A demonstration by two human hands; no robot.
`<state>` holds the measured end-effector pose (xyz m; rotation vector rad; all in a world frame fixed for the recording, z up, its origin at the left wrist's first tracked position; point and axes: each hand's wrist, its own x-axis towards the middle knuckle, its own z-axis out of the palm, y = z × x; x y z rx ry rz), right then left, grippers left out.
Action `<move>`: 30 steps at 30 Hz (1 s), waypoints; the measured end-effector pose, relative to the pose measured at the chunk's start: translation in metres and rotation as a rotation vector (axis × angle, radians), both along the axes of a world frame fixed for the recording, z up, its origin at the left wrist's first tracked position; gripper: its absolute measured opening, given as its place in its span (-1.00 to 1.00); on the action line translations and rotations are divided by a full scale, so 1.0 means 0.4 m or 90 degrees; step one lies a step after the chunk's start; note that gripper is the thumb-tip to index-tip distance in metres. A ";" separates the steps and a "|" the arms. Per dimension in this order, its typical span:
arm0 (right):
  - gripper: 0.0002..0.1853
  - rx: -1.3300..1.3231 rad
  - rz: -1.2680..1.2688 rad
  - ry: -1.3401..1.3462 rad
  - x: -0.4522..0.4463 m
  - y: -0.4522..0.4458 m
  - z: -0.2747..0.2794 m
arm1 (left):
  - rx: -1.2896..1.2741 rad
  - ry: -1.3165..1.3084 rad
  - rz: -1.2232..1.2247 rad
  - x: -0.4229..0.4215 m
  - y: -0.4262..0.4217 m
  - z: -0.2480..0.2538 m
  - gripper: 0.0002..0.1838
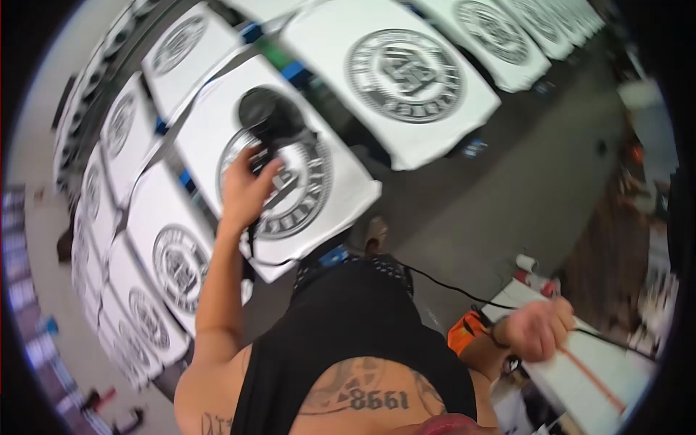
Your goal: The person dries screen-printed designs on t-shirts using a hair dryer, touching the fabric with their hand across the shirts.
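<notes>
My left hand (250, 185) is curled round the handle of a black corded blower (270, 114), a hair-dryer-like device with a round head. It is above a white printed T-shirt (348, 170) with a black circular emblem, and hides part of that print. Whether the blower touches the cloth I cannot tell. From below the hand, a black cord (449, 285) runs past my waist towards my right hand (540, 330). That hand is closed round the cord, out to my right side, slightly blurred. The cord comes out beyond it.
More white printed shirts (406, 76) lie in rows on pallets, with blue fittings (296, 72) between them. A grey floor (464, 210) stretches to the right. Near my right hand are a white table (591, 373) and an orange item (465, 332).
</notes>
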<state>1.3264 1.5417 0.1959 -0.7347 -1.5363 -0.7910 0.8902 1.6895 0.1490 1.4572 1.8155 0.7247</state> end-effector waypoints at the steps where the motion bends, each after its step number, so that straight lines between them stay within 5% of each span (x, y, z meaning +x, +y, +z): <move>1: -0.67 -0.129 -0.102 -0.046 -0.044 0.032 -0.057 | -0.022 -0.032 0.021 -0.004 -0.009 0.008 -0.40; 2: -0.72 -0.258 -0.087 0.005 -0.084 0.070 -0.109 | -0.003 -0.060 0.029 -0.021 -0.020 -0.007 -0.39; 4: -0.80 -0.551 -0.010 0.391 -0.239 0.158 -0.199 | -0.012 -0.067 0.033 -0.040 -0.046 -0.017 -0.39; 8: -0.77 -0.695 0.075 0.115 -0.413 0.272 -0.419 | -0.035 -0.082 0.021 -0.076 -0.108 -0.048 -0.43; 14: -0.43 -0.777 0.127 -0.196 -0.665 0.364 -0.667 | -0.103 -0.086 -0.001 -0.168 -0.281 -0.028 -0.48; 21: -0.23 -0.823 0.050 -0.267 -0.723 0.403 -0.706 | -0.078 -0.146 0.181 -0.354 -0.428 -0.007 -0.59; 23: -0.12 -0.875 0.041 -0.264 -0.734 0.405 -0.709 | -0.118 -0.024 0.286 -0.384 -0.419 0.014 -0.54; 24: -0.09 -0.905 0.035 -0.233 -0.739 0.411 -0.698 | -0.037 -0.031 0.291 -0.425 -0.426 -0.038 -0.52; 25: -0.08 -0.872 0.057 -0.189 -0.738 0.405 -0.704 | 0.049 0.144 0.250 -0.504 -0.443 -0.127 -0.52; 30: -0.19 -0.877 0.071 -0.164 -0.730 0.390 -0.682 | -0.022 -0.067 0.225 -0.507 -0.310 -0.083 -0.44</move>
